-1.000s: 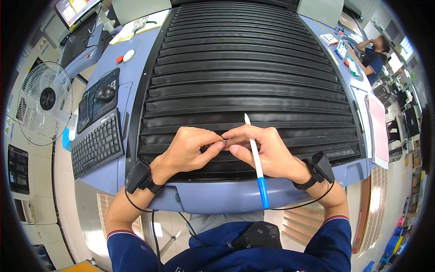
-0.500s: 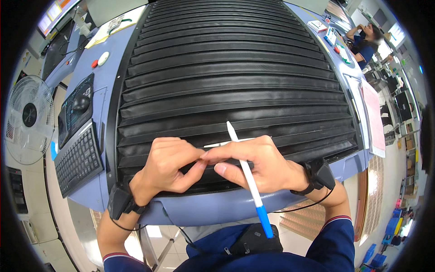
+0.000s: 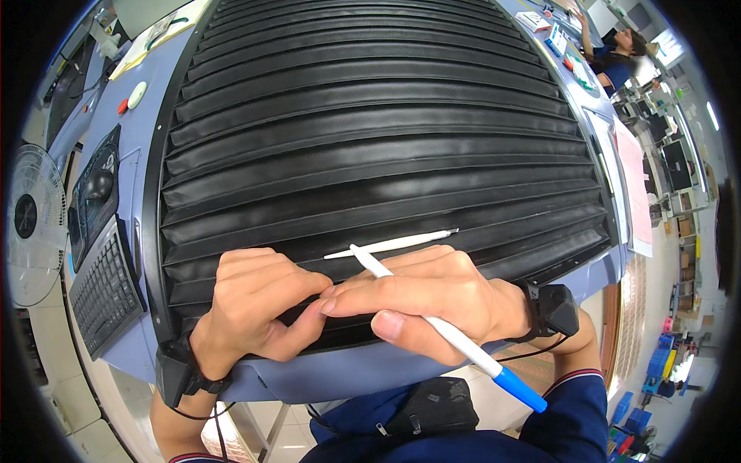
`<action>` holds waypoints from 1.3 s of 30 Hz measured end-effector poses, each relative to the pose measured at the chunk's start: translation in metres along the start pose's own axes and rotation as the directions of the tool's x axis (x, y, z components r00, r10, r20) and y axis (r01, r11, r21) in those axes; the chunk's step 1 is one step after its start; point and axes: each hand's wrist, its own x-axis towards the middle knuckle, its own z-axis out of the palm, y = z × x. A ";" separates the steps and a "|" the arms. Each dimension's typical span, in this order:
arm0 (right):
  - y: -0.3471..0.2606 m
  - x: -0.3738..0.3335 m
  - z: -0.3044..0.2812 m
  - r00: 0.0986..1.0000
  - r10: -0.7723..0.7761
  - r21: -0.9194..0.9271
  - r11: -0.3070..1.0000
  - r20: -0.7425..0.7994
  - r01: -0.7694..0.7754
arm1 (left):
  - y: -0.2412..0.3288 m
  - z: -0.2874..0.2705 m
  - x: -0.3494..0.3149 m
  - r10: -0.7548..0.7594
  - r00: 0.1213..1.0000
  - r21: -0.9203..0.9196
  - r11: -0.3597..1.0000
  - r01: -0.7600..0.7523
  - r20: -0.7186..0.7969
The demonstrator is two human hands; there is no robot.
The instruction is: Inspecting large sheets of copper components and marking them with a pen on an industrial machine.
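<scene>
My right hand point(image 3: 455, 301) holds a white pen with a blue cap point(image 3: 463, 343), which slants from upper left to lower right between its fingers. My left hand point(image 3: 262, 301) is closed in a pinch, its thumb and forefinger meeting the fingertips of my right hand. Anything between those fingertips is too small or hidden to make out. Just beyond both hands, a thin white stick-like tool with a small metal tip point(image 3: 401, 243) lies on the black pleated cover point(image 3: 370, 154).
Left of the cover are a keyboard point(image 3: 108, 289), a black mouse point(image 3: 100, 184), red and white oval pieces point(image 3: 137, 95) and a fan point(image 3: 31, 224). Pink paper point(image 3: 631, 177) and small boxes point(image 3: 556, 38) lie on the right. A person point(image 3: 617, 58) sits farther back.
The pen has swung lower and flatter, its capped end moving right. My hands have shifted a little, showing more of the thin white tool. The seated person's arm has risen.
</scene>
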 end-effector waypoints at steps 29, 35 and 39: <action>0.001 -0.007 0.012 0.950 0.262 -0.119 0.962 0.168 -0.245 | 0.025 0.018 -0.004 -0.445 0.895 -0.525 0.762 0.379 0.001; 0.001 -0.006 0.012 0.947 0.262 -0.113 0.963 0.184 -0.244 | 0.025 0.015 -0.003 -0.507 0.857 -0.581 0.671 0.460 0.094; 0.000 -0.004 0.013 0.964 0.228 -0.102 0.971 0.135 -0.215 | 0.024 0.017 -0.003 -0.433 0.900 -0.539 0.746 0.391 0.053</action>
